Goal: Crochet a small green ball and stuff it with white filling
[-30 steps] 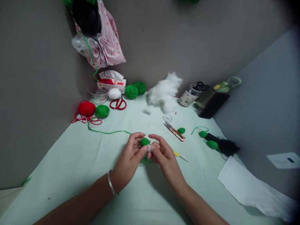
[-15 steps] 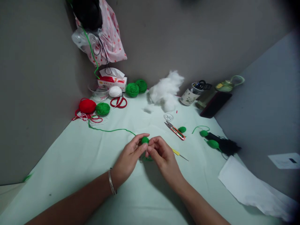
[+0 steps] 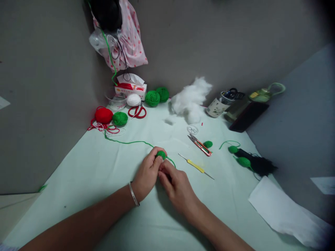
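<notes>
My left hand [image 3: 148,171] grips a small round green crochet piece [image 3: 161,154] between thumb and fingers. Green yarn [image 3: 131,142] runs from it back to the left, and a short loop shows on its right side. Just below the piece, my right hand [image 3: 178,186] is pinched closed against the left fingertips; what it holds is hidden. A crochet hook [image 3: 195,166] with a yellow handle lies on the table to the right of my hands. Beyond it are orange thread snips [image 3: 200,145] and another small green crochet piece [image 3: 208,144].
At the back left sit a red yarn ball [image 3: 103,114], a green yarn ball [image 3: 120,119], red scissors [image 3: 137,112] and a tissue box [image 3: 131,91]. White stuffing [image 3: 191,99] lies at the back. A pen cup [image 3: 218,106] and white cloth [image 3: 282,211] are on the right.
My right hand has moved lower and left against the left hand, uncovering more of the crochet hook. A yarn loop now shows right of the crochet piece. The view has shifted slightly.
</notes>
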{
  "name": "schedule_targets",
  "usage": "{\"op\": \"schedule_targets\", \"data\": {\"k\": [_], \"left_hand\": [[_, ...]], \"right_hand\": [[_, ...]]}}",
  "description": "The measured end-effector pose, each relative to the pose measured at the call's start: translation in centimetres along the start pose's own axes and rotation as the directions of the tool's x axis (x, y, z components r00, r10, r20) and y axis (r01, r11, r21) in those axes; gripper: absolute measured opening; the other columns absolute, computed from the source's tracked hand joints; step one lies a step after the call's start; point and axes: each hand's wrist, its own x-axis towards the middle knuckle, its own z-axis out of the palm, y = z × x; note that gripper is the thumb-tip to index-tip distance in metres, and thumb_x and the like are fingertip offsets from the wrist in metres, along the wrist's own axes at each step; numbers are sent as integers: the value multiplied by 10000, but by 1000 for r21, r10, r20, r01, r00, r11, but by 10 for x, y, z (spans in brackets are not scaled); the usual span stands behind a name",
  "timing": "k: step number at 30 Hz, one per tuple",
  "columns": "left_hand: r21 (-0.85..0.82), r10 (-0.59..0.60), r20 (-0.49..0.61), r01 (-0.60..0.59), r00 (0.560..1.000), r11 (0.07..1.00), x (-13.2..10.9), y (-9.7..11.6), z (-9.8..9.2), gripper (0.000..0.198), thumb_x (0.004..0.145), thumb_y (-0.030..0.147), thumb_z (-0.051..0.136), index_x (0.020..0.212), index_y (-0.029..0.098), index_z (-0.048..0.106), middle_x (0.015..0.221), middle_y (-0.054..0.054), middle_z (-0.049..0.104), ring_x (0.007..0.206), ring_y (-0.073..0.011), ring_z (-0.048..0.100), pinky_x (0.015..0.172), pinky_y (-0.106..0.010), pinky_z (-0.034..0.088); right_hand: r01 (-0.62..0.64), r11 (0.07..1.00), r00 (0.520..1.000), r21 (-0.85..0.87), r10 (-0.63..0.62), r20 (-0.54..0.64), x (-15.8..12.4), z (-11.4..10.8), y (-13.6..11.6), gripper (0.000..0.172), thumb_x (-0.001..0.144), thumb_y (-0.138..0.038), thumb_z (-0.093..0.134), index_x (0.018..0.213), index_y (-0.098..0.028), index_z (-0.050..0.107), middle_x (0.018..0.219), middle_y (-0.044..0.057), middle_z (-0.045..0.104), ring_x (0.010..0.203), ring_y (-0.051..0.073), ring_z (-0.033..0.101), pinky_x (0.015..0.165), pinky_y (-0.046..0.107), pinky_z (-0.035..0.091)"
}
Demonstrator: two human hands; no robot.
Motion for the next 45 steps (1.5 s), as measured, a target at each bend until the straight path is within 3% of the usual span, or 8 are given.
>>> {"op": "schedule_targets", "data": {"k": [3,7,16,23,34,39,42,45], "left_hand": [[-37,-22,6,22,1000,999,1,1,0,105,930,293,523,910,216,592,786,21,559,735,-182,525,712,-312,438],[-68,-23,32,25,999,997,1,4,-1,215,964,340,522,1104,206,614,838,12,598,766,-181,559,715,-300,448],[69,10,101,-17,995,998,-8,-5,-3,336,1050,425,490,1266,225,652,813,5,621,811,-213,569,792,-329,436],[31,-31,181,26,983,999,-6,2,-5,366,1001,416,565,1303,216,619,1037,-34,687,952,-223,603,858,-323,460],[-104,-107,69,113,992,988,0,3,-1,101,891,292,624,944,210,651,843,10,614,808,-182,558,785,-306,440],[-257,-185,85,201,979,945,5,9,-7,184,930,353,579,1048,213,592,957,-34,694,870,-188,640,822,-319,496],[-283,-192,85,208,978,936,6,14,-12,217,917,378,654,1040,206,609,993,-44,715,923,-183,640,881,-315,489],[-258,-208,135,237,969,936,4,15,-11,231,865,358,733,1014,201,651,874,-12,691,809,-172,618,769,-303,466]], "right_hand": [[-65,986,998,155,67,-5,3,0,-3,186,985,-350,505,837,-239,493,677,-48,462,608,137,410,595,273,341],[-188,911,977,368,212,-25,12,-10,-4,330,964,-497,549,785,-219,539,577,-75,392,524,113,341,511,262,284],[-184,916,963,357,241,-123,16,-15,-1,455,849,-571,694,628,-204,542,527,-77,345,513,93,276,503,270,213],[-117,961,971,251,164,-174,14,-23,-2,424,905,-544,653,666,-206,561,581,-68,364,560,110,293,533,272,254],[-15,995,996,-100,6,-86,-5,0,-3,193,1019,-326,442,922,-226,576,705,-26,529,590,147,416,611,289,334],[-29,999,999,-30,27,-41,6,-15,1,199,998,-348,544,870,-223,633,702,-24,550,612,145,452,620,281,369],[71,997,981,-4,-71,-179,9,-31,-1,212,962,-333,632,791,-223,692,885,45,667,803,186,609,748,311,454],[120,952,976,282,-61,-209,9,-40,-4,226,907,-314,707,705,-220,668,1070,94,721,1024,243,677,856,350,512]]}}
